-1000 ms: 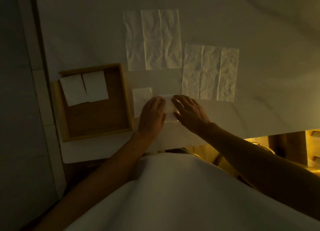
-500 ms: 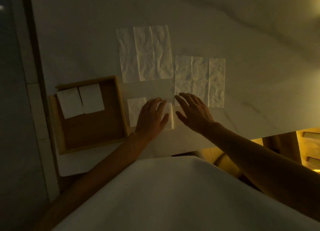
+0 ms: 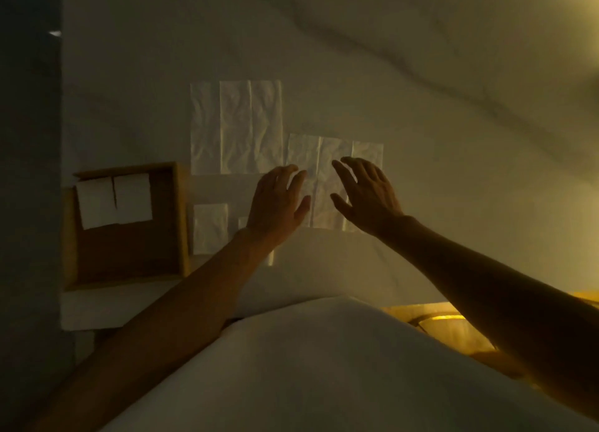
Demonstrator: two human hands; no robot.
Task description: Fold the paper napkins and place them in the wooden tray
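Note:
Two folded white napkins [image 3: 114, 201] lie side by side in the far part of the wooden tray [image 3: 183, 224] at the left. An unfolded creased napkin [image 3: 324, 178] lies flat in the middle, and my left hand [image 3: 279, 201] and my right hand [image 3: 368, 193] hover over it, fingers spread, holding nothing. A second unfolded napkin [image 3: 235, 126] lies further back. One folded napkin [image 3: 210, 228] rests on the table beside the tray; another folded napkin [image 3: 242, 222] is mostly hidden under my left wrist.
The white marble table [image 3: 421, 107] runs to the right and back. Its near edge is at my body, covered by a white garment [image 3: 324, 366]. A dark wall strip borders the left side. Warm yellow light shows below the table at lower right.
Both hands left the small folded napkin and moved forward and right over the unfolded napkin. The camera view tilted, shifting everything lower in frame.

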